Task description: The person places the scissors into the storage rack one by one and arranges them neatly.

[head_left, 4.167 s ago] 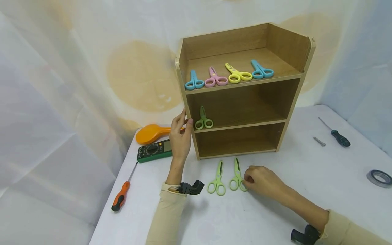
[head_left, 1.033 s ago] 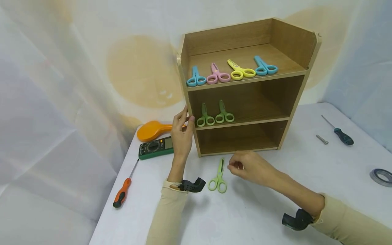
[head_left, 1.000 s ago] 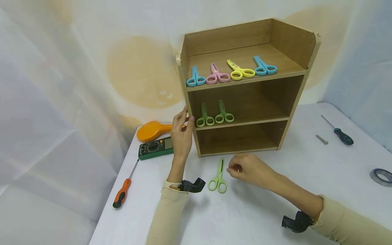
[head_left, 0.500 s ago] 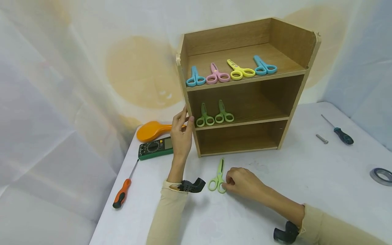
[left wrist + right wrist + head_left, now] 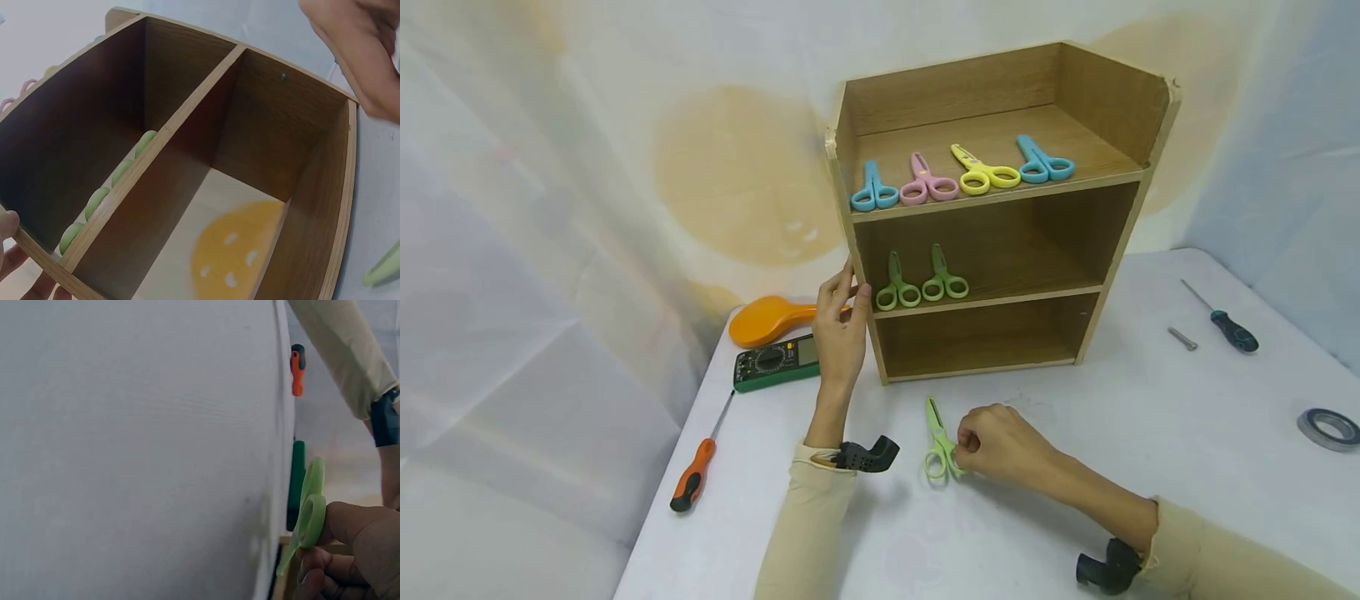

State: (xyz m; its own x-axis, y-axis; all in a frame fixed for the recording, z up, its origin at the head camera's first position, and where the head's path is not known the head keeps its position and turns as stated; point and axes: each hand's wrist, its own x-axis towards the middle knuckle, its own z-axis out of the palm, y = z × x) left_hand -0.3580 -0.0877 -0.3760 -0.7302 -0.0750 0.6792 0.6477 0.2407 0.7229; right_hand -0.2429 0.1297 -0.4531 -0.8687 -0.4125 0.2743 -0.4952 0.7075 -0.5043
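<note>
My right hand (image 5: pixel 1003 446) pinches a handle ring of light green scissors (image 5: pixel 938 437) in front of the wooden shelf (image 5: pixel 992 302). In the right wrist view those scissors (image 5: pixel 312 512) are between thumb and fingers, off the tabletop. At the shelf's left side, my left hand (image 5: pixel 840 333) holds the side panel, thumb at its front edge. Two more green scissors, the left pair (image 5: pixel 897 283) and the right pair (image 5: pixel 943 275), lie on the middle level. Along the top lie blue scissors (image 5: pixel 872 190), pink scissors (image 5: pixel 927 183), yellow scissors (image 5: pixel 981 173) and another blue pair (image 5: pixel 1041 162).
Left of the shelf lie an orange spoon-shaped thing (image 5: pixel 767 321), a green multimeter (image 5: pixel 775 362) and an orange screwdriver (image 5: pixel 696 471). On the right are a dark screwdriver (image 5: pixel 1232 329), a bolt (image 5: pixel 1183 338) and a tape roll (image 5: pixel 1328 428). Cloth hangs behind the table.
A second green pair has come onto the middle level since the oldest frame. My right hand has since reached down and taken the last green scissors, turning and lifting them slightly. The left hand stays put.
</note>
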